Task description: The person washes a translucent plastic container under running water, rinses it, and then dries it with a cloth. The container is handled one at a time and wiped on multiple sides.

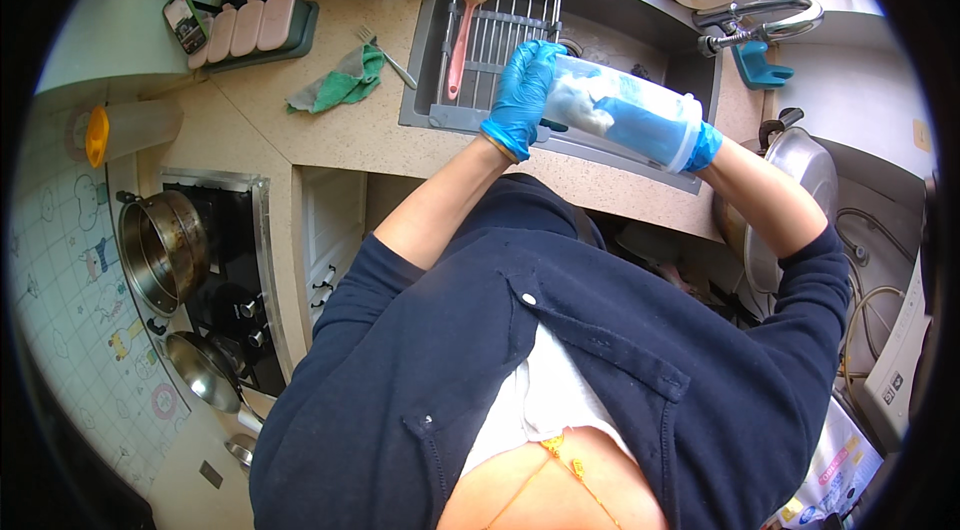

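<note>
My left hand (pixel 521 98), in a blue rubber glove, grips the closed end of a clear plastic container (pixel 667 98). The container lies on its side above the near edge of the grey sink (pixel 637 23). My right hand (pixel 637 126), gloved too, reaches inside through the open rim at the right; it shows blurred through the wall. Beside its fingers, inside the container, is a whitish cloth or sponge (pixel 589 109). Whether the fingers hold it is not clear. A pink-handled brush (pixel 466 27) rests on the metal drying rack (pixel 510 31) over the sink's left part.
A fork (pixel 397 67) and a green-grey cloth (pixel 341 82) lie on the counter left of the sink. The chrome faucet (pixel 780 19) reaches in from the right. A large metal pan (pixel 802 177) stands beside my right forearm. Pots (pixel 161 252) sit on the stove, far left.
</note>
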